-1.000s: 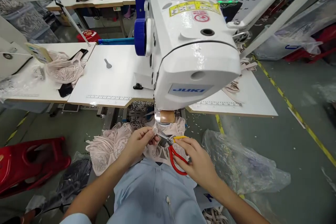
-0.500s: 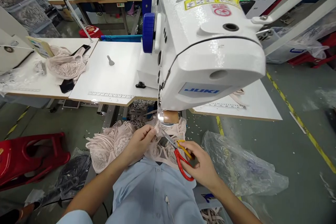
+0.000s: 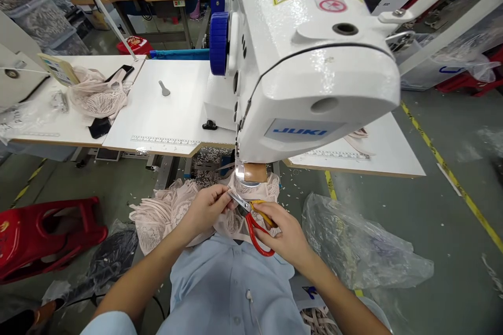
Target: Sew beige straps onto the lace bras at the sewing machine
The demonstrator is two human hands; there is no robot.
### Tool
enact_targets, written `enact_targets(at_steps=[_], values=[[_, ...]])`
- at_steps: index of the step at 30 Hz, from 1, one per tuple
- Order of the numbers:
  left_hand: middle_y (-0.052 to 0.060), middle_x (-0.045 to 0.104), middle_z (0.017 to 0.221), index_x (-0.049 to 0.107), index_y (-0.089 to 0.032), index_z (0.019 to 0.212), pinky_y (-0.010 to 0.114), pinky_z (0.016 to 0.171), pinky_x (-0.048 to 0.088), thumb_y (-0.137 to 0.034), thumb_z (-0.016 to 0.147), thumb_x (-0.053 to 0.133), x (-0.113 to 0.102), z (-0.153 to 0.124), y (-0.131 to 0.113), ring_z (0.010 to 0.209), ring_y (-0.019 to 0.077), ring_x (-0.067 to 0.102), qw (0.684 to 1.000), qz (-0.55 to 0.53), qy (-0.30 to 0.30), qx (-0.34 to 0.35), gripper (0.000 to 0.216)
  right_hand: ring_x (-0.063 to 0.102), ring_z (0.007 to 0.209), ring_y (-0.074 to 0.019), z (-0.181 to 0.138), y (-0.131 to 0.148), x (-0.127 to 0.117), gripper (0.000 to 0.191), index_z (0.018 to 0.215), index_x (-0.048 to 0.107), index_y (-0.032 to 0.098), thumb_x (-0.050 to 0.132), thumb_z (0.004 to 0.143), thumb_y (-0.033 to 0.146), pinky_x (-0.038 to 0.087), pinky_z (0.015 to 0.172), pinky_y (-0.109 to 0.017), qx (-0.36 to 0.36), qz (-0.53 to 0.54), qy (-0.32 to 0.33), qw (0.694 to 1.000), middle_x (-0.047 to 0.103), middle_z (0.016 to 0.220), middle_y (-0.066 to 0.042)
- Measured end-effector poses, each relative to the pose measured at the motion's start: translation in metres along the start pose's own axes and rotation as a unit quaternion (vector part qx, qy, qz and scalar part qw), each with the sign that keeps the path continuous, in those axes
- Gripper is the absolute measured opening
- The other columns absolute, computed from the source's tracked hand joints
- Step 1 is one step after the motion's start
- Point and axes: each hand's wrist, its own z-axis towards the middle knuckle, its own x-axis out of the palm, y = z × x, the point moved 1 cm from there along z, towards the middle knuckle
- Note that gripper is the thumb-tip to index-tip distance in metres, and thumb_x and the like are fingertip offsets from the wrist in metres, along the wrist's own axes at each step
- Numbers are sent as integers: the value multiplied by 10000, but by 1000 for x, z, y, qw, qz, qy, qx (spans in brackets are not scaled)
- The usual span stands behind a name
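My left hand (image 3: 210, 209) pinches an edge of a pale pink lace bra (image 3: 231, 222), just in front of the sewing machine's needle area. In my right hand (image 3: 283, 230) is a pair of scissors (image 3: 251, 217) with one red and one yellow handle loop. The scissor blades point up and left, and their tips lie at the fabric by my left fingertips. Whether the blades touch the fabric cannot be made out. A heap of more pink lace bras (image 3: 157, 214) lies left of my left hand. Above both hands stands the white sewing machine head (image 3: 314, 99).
A white table (image 3: 168, 99) with a printed ruler and a small grey tool (image 3: 164, 89) extends left. Pink lace pieces (image 3: 100, 94) lie farther left. A red stool (image 3: 47, 238) stands on the floor at left, and a clear plastic bag (image 3: 365, 243) lies at right.
My right hand has moved left and slightly up with the scissors, bringing their tips to my left fingertips. My left hand has shifted slightly left, still pinching the fabric.
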Motion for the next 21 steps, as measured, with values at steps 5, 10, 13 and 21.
enact_targets(at_steps=[5, 10, 13, 21], values=[[19, 636, 729, 603, -179, 758, 244, 605, 452, -392, 927, 481, -1, 0, 4, 632, 132, 549, 1000, 1, -16, 4, 298, 674, 1042, -234, 2, 0, -4, 377, 1215, 611, 271, 620, 841, 226, 579, 836, -359, 11, 8, 18, 1000, 690, 1163, -74], [10, 624, 710, 605, -174, 731, 234, 611, 444, -390, 934, 491, 1, 1, 7, 630, 123, 543, 999, -21, -37, 4, 318, 680, 1026, -213, -8, -1, -6, 335, 1229, 609, 280, 581, 898, 247, 578, 843, -336, 7, -2, 12, 1000, 700, 1155, -59], [26, 660, 765, 646, -172, 792, 244, 658, 464, -375, 928, 499, -2, 2, 9, 706, 147, 592, 998, -30, -59, 10, 285, 692, 949, -210, -21, -10, -13, 334, 1233, 607, 286, 577, 900, 269, 583, 792, -335, 25, -18, 15, 999, 704, 1123, -56], [66, 723, 906, 656, -194, 1130, 282, 682, 462, -242, 912, 482, -17, 7, 21, 791, 203, 653, 944, 281, -128, 116, 283, 652, 650, -228, 11, -84, -87, 355, 1117, 638, 247, 615, 825, 447, 501, 561, -350, 211, -161, -55, 962, 712, 857, -67]])
